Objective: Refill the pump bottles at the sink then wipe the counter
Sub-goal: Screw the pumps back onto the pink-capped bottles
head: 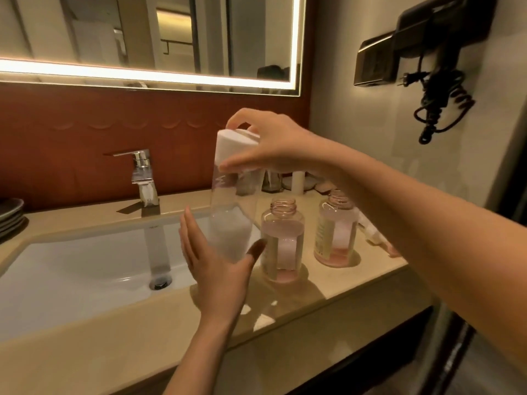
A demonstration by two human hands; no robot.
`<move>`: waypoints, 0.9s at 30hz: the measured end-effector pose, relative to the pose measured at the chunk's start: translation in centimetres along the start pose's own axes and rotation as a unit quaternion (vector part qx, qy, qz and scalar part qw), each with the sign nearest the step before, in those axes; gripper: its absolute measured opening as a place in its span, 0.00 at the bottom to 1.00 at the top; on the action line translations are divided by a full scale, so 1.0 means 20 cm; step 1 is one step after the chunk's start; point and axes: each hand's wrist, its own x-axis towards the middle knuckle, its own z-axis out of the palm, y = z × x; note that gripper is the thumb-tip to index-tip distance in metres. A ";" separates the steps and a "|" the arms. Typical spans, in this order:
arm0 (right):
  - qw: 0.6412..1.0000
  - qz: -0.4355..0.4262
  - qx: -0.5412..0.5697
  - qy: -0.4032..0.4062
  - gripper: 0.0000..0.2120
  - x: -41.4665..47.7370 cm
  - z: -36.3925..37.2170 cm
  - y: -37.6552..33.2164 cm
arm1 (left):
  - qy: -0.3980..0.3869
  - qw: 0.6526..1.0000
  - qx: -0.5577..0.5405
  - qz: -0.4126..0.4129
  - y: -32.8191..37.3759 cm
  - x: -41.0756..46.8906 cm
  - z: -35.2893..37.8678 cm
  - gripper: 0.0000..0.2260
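Note:
My right hand [273, 141] grips the white cap [231, 146] of a tall clear refill bottle [231, 223], which is held upright over the right rim of the sink. My left hand [216, 266] is at the bottle's base with straight fingers and the thumb spread, cupping it from the front. Two uncapped clear pump bottles stand on the counter to the right, the nearer one [282, 243] beside the held bottle and the farther one [336, 229] behind it. Both hold pale pink liquid.
The white sink basin [71, 275] with its chrome faucet [142, 178] lies to the left. Stacked plates [11, 215] sit at the far left. Pump heads [376, 238] lie near the right wall. Small items [298, 181] crowd the back corner. A hair dryer [433, 52] hangs on the wall above the beige counter [313, 303].

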 end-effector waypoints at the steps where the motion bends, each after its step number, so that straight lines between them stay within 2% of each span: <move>1: 1.000 0.003 0.003 0.026 0.30 0.01 -0.02 0.04 | 0.002 1.000 -0.006 0.007 0.00 -0.01 0.03 0.54; 6: 0.986 0.045 -0.043 0.154 0.31 0.09 -0.14 0.32 | -0.067 0.996 -0.044 -0.038 -0.01 -0.06 0.19 0.55; 10: 0.972 0.109 -0.061 0.197 0.31 0.12 -0.17 0.54 | -0.108 0.990 -0.065 -0.065 -0.02 -0.09 0.27 0.56; 13: 0.968 0.134 -0.098 0.187 0.30 0.12 -0.16 0.66 | -0.112 0.991 -0.044 -0.050 -0.05 -0.09 0.29 0.56; 21: 0.970 0.158 -0.164 0.088 0.28 0.16 -0.09 0.79 | -0.145 0.988 -0.016 -0.042 -0.10 -0.09 0.31 0.52; 27: 0.959 0.200 -0.190 0.071 0.31 0.16 -0.03 0.83 | -0.149 0.988 -0.006 -0.024 -0.11 -0.09 0.31 0.51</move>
